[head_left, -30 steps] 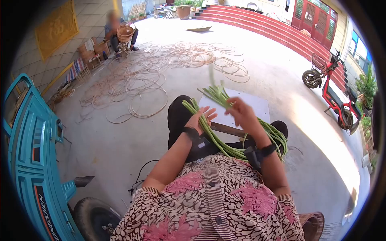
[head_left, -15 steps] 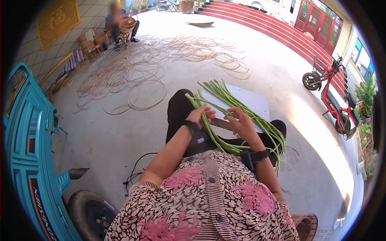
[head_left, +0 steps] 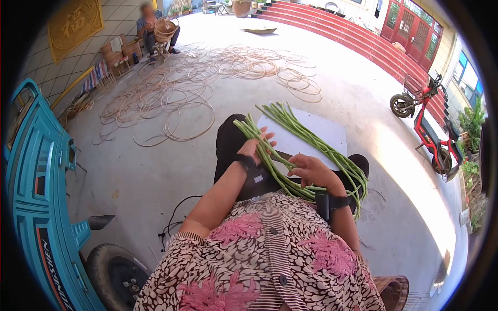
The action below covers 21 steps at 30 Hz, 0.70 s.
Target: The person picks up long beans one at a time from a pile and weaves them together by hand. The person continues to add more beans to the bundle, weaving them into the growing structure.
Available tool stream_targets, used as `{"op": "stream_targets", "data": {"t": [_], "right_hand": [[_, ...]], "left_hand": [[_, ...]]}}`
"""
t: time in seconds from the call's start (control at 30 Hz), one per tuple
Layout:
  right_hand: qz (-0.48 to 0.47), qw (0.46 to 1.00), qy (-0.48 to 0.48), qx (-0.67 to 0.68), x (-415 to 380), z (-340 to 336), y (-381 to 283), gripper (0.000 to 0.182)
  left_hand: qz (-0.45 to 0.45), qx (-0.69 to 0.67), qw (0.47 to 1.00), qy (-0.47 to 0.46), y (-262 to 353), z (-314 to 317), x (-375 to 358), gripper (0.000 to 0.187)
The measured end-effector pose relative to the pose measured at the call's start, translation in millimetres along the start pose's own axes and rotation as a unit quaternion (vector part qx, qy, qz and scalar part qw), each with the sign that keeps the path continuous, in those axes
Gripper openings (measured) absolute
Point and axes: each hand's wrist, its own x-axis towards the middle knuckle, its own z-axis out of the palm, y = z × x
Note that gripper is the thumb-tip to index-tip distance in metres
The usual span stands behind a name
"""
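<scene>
Long green beans (head_left: 307, 133) lie in a loose bundle across a white board (head_left: 332, 136) on my lap, bending down at the right over my knee. My left hand (head_left: 253, 147) is closed around a smaller bunch of long beans (head_left: 275, 173), whose tips stick up past the thumb. To its right, my right hand (head_left: 314, 170) pinches one bean of that bunch between thumb and forefinger, the other fingers loosely bent. Beneath the hands a dark flat strip shows in part; I cannot make out what it is.
Coils of thin cane (head_left: 181, 98) spread over the concrete ahead. Beyond them a seated person (head_left: 149, 26) holds a wicker basket (head_left: 166, 30). A blue vehicle (head_left: 39, 171) stands at the left, a red electric scooter (head_left: 428, 127) at the right. A black cable (head_left: 174, 220) lies beside me.
My right hand has slid down and slightly towards me along the bean, its wrist turning. The bean has come down beside the bunch in my left hand, which has barely moved.
</scene>
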Motion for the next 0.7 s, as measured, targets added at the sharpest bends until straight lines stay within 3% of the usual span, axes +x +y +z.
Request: {"op": "stream_targets", "data": {"t": [0.27,0.37,0.47,0.57,0.67,0.7], "right_hand": [[0.048,0.996,-0.039,-0.057,-6,-9,6,0.03],[0.057,0.998,0.0,-0.029,-8,-6,5,0.029],[0.037,0.998,-0.021,0.038,0,-10,24,0.026],[-0.047,0.997,0.009,0.058,11,-12,45,0.026],[-0.022,0.992,0.123,0.02,13,-15,39,0.024],[-0.034,0.986,0.142,0.074,14,-14,35,0.022]], "left_hand": [[0.028,-0.017,0.999,0.039,1,11,-6,0.043],[0.024,-0.009,0.999,0.038,1,4,-2,0.04],[0.021,-0.023,0.999,0.028,1,2,0,0.037],[0.02,-0.053,0.998,0.013,0,-4,4,0.034],[0.002,-0.067,0.997,0.025,2,0,1,0.031],[-0.014,-0.069,0.997,0.028,6,4,-3,0.03]]}}
